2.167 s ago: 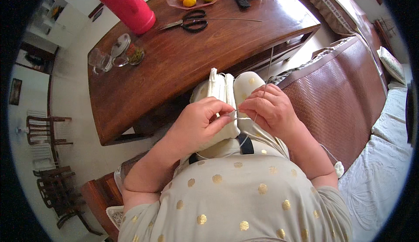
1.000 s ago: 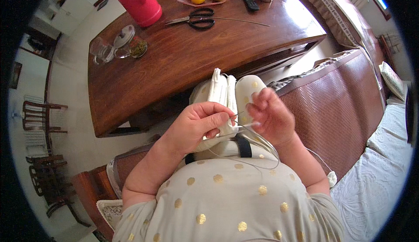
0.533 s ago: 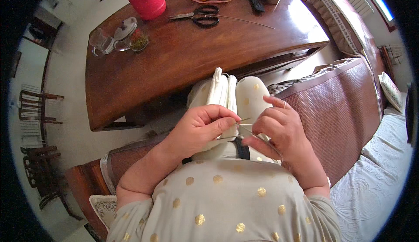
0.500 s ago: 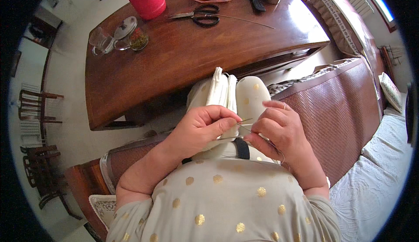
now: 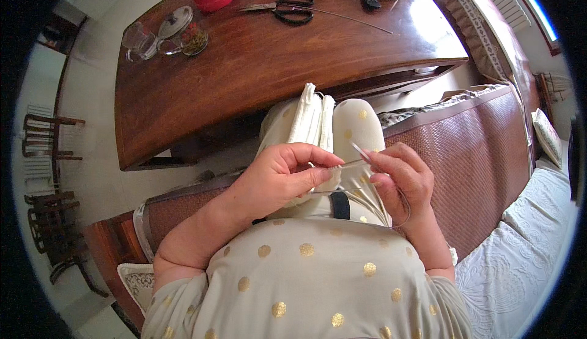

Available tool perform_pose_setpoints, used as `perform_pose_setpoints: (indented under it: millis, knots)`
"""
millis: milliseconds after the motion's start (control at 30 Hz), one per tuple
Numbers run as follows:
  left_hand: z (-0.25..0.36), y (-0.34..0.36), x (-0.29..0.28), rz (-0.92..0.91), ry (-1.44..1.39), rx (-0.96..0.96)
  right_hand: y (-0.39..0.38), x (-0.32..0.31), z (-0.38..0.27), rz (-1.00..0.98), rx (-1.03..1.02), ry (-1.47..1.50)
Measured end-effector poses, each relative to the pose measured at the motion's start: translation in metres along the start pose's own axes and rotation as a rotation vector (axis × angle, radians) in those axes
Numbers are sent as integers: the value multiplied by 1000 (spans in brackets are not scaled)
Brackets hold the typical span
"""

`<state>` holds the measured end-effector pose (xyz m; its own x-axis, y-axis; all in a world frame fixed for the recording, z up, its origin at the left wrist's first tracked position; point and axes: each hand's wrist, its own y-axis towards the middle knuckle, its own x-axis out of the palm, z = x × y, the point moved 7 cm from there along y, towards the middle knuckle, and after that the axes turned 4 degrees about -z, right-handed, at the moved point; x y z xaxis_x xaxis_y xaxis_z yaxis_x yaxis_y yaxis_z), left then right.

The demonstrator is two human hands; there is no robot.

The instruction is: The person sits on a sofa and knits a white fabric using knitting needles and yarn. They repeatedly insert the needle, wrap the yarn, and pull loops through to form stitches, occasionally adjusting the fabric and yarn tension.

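**Fine needlework between two pinches, with the cable to mind**

In the head view, the left hand has its thumb and forefinger pinched together on what looks like the edge of a white knitted piece. That piece lies lengthwise over the lap, between the knees and below the table; the stitches themselves are too small to read.

The right hand pinches a thin grey needle between thumb and fingers, its tip pointing up and away from the body. A slim cable bows out beside the right wrist and runs back toward the lap.

To work this well, I would have the left pinch hold the edge steady and close to the meeting point, so that no loop slips. The right should guide the needle lightly at a shallow angle, since a hard push could split the yarn. The bowed cable looks able to snag on the wrist or twist, so letting it hang slack below the hands seems wise.

Scissors and a long thin rod lie on the table, well apart from both hands.
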<state>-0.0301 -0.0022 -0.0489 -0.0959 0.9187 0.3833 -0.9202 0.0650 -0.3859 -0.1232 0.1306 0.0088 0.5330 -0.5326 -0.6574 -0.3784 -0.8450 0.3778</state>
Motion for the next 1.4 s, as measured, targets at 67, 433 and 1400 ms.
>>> perform_pose_setpoints:
  millis: [67, 433, 1400]
  knots:
    - [0, 0, 0, 4, 16, 16, -1, 3, -1, -3, -22, 5]
    - [4, -1, 3, 20, -75, -40, 1, 4, -4, -65, -89, 58]
    - [-8, 4, 6, 33, -142, -1, 3, 18, 2, -12, -101, 9]
